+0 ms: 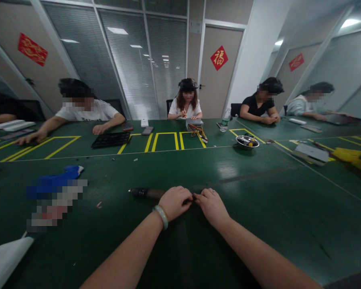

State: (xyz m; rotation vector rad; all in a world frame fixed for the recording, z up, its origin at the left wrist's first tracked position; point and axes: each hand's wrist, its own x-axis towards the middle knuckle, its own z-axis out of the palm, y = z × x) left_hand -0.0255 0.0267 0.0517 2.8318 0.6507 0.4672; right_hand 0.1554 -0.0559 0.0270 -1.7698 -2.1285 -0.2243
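A dark rod-shaped tool [152,194] lies across the green table in front of me. Its left end is black and ribbed with a small metallic tip; its exact kind is unclear. My left hand [175,202], with a pale bangle at the wrist, is closed over the tool's right part, fingers curled. My right hand [213,206], a ring on one finger, meets it with thumb and fingers pinched together at the tool's dark right end. The fingertips almost touch, and what lies between them is mostly hidden.
Left of my hands lie a blue item [58,180] and a white sheet-like thing [9,261]. Beyond are a black tray [110,139], a grey box with wires [194,125], a bottle [225,121] and a metal bowl [247,142]. Several people sit across the table [273,224].
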